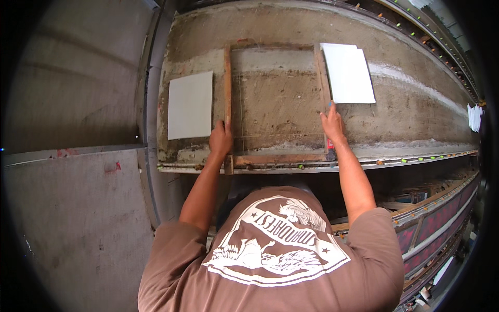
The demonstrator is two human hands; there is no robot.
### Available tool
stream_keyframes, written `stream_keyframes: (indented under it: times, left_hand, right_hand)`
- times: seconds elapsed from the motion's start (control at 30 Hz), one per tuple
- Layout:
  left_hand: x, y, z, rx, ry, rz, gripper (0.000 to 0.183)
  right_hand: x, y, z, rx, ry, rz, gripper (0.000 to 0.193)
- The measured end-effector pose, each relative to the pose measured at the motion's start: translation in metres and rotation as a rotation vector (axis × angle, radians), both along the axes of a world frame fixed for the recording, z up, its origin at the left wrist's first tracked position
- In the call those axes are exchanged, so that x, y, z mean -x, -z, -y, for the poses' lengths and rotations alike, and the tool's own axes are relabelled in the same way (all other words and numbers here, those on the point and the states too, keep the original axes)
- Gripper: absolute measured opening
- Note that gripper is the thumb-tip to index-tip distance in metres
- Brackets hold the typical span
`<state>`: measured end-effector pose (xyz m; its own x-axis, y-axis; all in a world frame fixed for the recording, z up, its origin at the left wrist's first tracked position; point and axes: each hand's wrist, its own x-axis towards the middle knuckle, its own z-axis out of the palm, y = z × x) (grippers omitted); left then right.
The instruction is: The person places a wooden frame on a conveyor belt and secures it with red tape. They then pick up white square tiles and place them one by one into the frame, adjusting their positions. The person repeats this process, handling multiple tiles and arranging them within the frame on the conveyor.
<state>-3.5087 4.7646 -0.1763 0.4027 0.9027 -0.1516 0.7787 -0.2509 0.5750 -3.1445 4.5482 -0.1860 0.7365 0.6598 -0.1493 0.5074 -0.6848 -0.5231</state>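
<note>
A rectangular wooden frame [227, 83] lies on a long, stained tabletop [405, 125]. The tabletop shows through its middle; I cannot tell whether mesh is stretched across it. My left hand [221, 139] is closed around the frame's left bar near the front corner. On the opposite bar, my right hand [333, 125] grips the wood, a small blue spot showing by its fingertips. Below that hand, a small red piece [330, 144] sits on the bar. A white sheet [190, 106] lies left of the frame, and a small stack of white sheets [349, 75] touches or nearly touches its right side.
Along the table's front edge runs a rail [384, 162] with several small green and orange pieces. Another long table [431, 229] stands at the lower right. Grey panels [78, 208] fill the left side. More white sheets [474, 118] lie at the far right.
</note>
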Motion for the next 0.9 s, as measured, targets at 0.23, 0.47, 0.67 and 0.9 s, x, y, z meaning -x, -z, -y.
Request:
stream_keyframes:
  times: [0.23, 0.47, 0.67, 0.9]
  left_hand:
    - [-0.021, -0.004, 0.013, -0.021, 0.018, 0.018, 0.050]
    - [-0.036, 0.000, 0.027, -0.003, 0.046, 0.031, 0.046]
    - [-0.038, 0.003, 0.030, 0.026, 0.005, 0.015, 0.046]
    - [-0.027, -0.004, 0.024, 0.153, 0.024, 0.081, 0.053]
  right_hand:
    - [-0.012, -0.001, 0.014, -0.031, 0.007, 0.025, 0.068]
    - [-0.024, -0.013, 0.030, 0.045, 0.019, 0.002, 0.071]
    - [-0.026, -0.014, 0.033, 0.051, 0.002, 0.001, 0.069]
    - [-0.023, -0.022, 0.029, 0.065, 0.022, -0.050, 0.070]
